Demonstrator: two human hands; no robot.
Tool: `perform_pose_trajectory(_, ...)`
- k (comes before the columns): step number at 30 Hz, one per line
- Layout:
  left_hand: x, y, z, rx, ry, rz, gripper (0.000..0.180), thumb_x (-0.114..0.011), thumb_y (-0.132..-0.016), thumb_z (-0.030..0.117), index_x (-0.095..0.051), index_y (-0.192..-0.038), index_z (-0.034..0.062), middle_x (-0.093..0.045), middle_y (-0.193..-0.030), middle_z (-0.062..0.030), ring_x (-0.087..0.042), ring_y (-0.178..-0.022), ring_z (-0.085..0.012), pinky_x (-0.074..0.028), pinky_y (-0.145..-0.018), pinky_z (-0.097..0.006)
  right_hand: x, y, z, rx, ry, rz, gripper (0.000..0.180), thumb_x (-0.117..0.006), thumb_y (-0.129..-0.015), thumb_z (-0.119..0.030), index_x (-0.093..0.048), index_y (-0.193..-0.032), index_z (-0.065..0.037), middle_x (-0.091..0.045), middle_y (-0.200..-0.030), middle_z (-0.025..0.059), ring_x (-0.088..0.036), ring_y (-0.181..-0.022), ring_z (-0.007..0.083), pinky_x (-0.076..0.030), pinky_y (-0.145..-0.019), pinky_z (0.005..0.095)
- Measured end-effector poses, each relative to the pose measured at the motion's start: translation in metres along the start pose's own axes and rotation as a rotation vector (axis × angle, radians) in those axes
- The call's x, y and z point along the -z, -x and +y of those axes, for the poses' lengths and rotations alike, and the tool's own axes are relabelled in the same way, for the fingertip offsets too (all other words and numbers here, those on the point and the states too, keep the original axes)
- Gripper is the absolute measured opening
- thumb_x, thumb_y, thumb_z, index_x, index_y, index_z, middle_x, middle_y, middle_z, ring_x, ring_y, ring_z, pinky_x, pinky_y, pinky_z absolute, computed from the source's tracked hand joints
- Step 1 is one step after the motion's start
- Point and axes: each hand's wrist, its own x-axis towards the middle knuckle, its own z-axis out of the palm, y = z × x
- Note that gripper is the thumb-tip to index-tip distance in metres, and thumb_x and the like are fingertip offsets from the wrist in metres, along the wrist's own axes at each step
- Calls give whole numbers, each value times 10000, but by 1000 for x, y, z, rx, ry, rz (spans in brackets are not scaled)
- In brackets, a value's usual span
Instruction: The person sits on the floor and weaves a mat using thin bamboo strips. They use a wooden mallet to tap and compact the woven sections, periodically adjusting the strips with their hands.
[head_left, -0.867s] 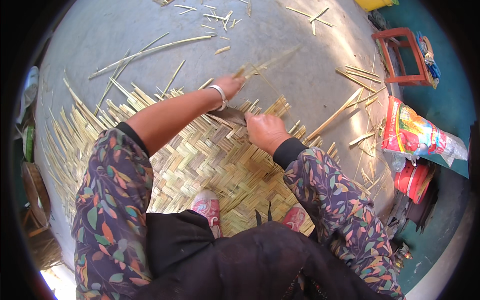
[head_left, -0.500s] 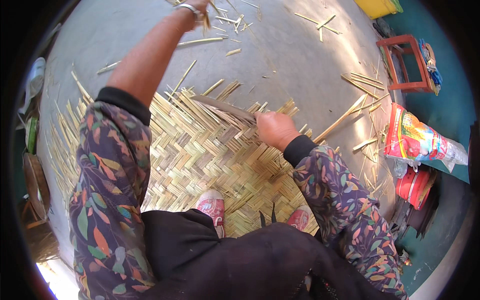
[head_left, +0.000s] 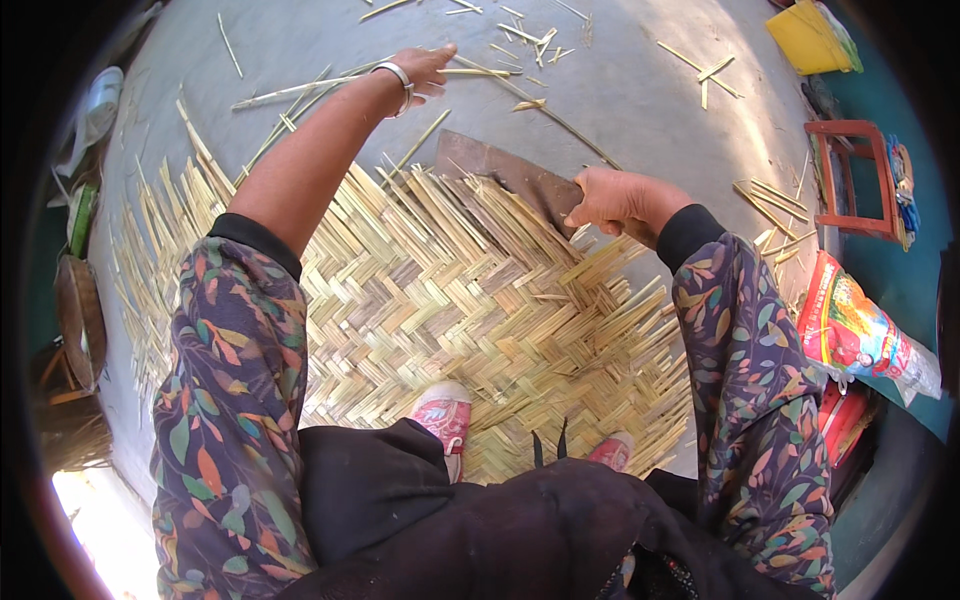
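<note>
A herringbone-woven mat of pale, split cane-like strips (head_left: pixel 400 290) lies on the floor under my shoes (head_left: pixel 443 418). Loose strip ends stick out along its far and side edges. My right hand (head_left: pixel 620 205) is closed around the near end of a broad, flat, brown-grey knife (head_left: pixel 510 172). The blade reaches left over the mat's far edge, against the strip ends; the handle is hidden in the fist. My left hand (head_left: pixel 425 72), with a bangle at the wrist, hangs beyond the mat above the floor. Its fingers are stretched out, and long loose strips (head_left: pixel 300 95) lie near it.
Cut strips (head_left: pixel 545 42) are scattered on the grey floor at the far side. More strips (head_left: pixel 770 205) lie to the right. A red-brown wooden frame (head_left: pixel 855 180), a yellow container (head_left: pixel 808 40) and a red printed bag (head_left: pixel 855 325) stand along the right wall. A round basket (head_left: pixel 80 320) is at left.
My left hand has come nearer and let go of the strips that showed in it; long strips now lie around it. My right hand has moved right with the knife, and the view has shifted.
</note>
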Motion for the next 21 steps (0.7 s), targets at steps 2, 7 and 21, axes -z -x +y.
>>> perform_pose_trajectory(2, -3, -1, -6, -51, -45, -114, 561, -529, -912, 550, -557, -1236, 93, -637, -1195, -91, -621, -1050, -213, -453, -894, -377, 2, -8, -4, -2, -60, -44, 243, -677, -739, -132, -606, -874, 58, -522, -514, 87, -489, -407, 190, -364, -408, 370)
perform_pose_trajectory(7, -36, -8, -13, 28, -225, -256, 602, -546, -893, 564, -566, -1212, 54, -642, -1167, -141, -639, -985, -208, -492, -818, -360, -5, -23, -31, 132, 73, -129, 192, -646, -718, -127, -612, -812, 38, -549, -517, 81, -496, -393, 173, -377, -411, 339)
perform_pose_trajectory(21, -101, 8, -32, -253, -990, -558, 428, -637, -822, 418, -693, -878, -3, -656, -754, -89, -605, -662, -230, -511, -608, -342, -66, 50, -75, 210, 495, 325, 188, -557, -798, -133, -708, -872, -48, -691, -878, 173, -671, -859, 341, -540, -735, 430)
